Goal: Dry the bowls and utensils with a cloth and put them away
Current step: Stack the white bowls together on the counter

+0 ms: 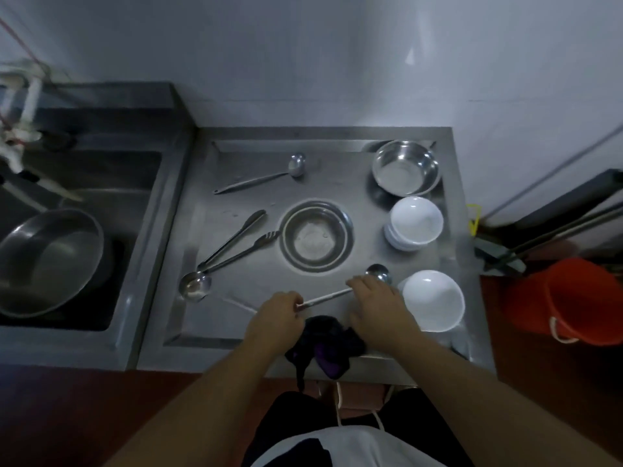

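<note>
The ladle [340, 293] spans both hands above the bench [236, 318]. The left hand [278, 315] pinches the handle end; the right hand [374, 298] covers the shaft near the bowl, fingers curled over it, grip judged closed. Held at two points, presumably to steady it for wiping. Long axis runs from left hand up and away to the right, bowl end beyond the right hand. The dark cloth [325, 345] lies bunched between the wrists, just beneath the ladle, ungripped.

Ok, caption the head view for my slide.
Both hands, left and right, hold a steel ladle above a dark cloth on the draining counter.
</note>
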`<state>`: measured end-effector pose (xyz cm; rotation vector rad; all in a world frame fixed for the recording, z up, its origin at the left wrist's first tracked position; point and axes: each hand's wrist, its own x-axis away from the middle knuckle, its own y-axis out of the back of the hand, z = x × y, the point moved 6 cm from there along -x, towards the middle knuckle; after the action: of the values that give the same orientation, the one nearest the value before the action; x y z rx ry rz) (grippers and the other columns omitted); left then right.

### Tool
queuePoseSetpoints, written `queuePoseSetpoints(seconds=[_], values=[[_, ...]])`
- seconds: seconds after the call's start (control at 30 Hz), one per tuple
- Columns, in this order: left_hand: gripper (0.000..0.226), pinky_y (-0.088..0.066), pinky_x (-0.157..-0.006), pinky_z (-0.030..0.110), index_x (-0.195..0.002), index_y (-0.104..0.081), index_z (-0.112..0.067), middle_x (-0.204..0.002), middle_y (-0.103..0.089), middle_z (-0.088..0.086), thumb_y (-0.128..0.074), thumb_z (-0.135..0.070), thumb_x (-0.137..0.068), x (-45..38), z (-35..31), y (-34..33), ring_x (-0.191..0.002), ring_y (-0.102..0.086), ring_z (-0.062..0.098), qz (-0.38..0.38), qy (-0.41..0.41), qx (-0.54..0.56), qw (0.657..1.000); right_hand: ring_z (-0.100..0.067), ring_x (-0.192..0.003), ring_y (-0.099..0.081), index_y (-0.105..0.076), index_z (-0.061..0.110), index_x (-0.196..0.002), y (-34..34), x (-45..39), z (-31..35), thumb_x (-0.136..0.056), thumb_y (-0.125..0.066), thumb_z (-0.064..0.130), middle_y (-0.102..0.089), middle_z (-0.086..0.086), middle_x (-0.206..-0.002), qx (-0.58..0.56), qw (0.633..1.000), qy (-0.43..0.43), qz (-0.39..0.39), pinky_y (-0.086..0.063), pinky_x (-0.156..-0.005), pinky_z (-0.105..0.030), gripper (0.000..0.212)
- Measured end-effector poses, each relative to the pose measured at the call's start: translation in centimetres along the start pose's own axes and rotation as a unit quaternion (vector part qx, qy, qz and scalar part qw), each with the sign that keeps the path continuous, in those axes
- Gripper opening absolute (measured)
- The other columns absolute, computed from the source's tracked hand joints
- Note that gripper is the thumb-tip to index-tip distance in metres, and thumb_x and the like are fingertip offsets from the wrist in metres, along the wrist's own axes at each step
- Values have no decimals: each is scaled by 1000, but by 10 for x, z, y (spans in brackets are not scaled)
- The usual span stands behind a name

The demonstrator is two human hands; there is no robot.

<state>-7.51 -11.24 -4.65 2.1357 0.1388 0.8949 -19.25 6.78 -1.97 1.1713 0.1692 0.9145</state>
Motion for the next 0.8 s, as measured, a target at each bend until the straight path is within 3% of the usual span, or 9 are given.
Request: queuePoseSetpoints(seconds=[0.17, 0.3, 0.47, 0.57, 0.67, 0.8], values=[[28, -52, -98, 38, -127, -67, -18, -125, -65, 5, -58, -22, -101, -18, -66, -12, -109, -63, 23, 12, -39, 14, 999, -37, -111, -65, -69, 9, -119, 68, 13, -45, -88, -73, 21, -70, -11, -118, -10, 985, -45, -168, -49, -95, -46, 34], [25, -50, -88, 33, -123, -69, -21, -116, -70, 0, -55, -29, -104, -30, -116, -29, -100, -63, 16, 10, -62, 26, 998, -41, -118, -62, -66, 7, -131, 94, 29, -99, -96, -69, 25, -68, -18, -127, -45, 972, -132, -190, -48, -101, -51, 40], [30, -48, -85, 35, -123, -66, -22, -116, -69, -1, -46, -39, -109, -40, -164, -57, -101, -64, 18, 20, -51, 56, 997, -37, -138, -50, -55, 5, -147, 89, 45, -167, -106, -60, 29, -57, -19, -149, -201, 953, -198, -114, -36, -117, -44, 48], [34, -45, -83, 34, -127, -62, -26, -119, -69, -1, -43, -47, -108, -41, -175, -77, -100, -64, 17, 17, -22, 86, 996, -29, -148, -42, -47, 10, -156, 70, 52, -197, -110, -51, 37, -47, -14, -160, -309, 921, -233, -43, -30, -121, -36, 53], [49, -45, -93, 37, -143, -56, -22, -134, -65, 5, -41, -52, -108, -40, -174, -97, -117, -63, 23, 11, 35, 140, 989, -24, -150, -40, -46, 15, -157, 47, 56, -216, -110, -49, 42, -45, -10, -163, -384, 890, -248, -5, -27, -117, -29, 54], [66, -36, -103, 33, -141, -57, -28, -144, -60, 6, -36, -68, -95, -33, -164, -121, -126, -54, 20, 17, 124, 245, 961, -20, -151, -36, -43, 24, -159, 16, 54, -230, -108, -49, 50, -40, -2, -166, -486, 827, -280, 36, -21, -119, -27, 58]])
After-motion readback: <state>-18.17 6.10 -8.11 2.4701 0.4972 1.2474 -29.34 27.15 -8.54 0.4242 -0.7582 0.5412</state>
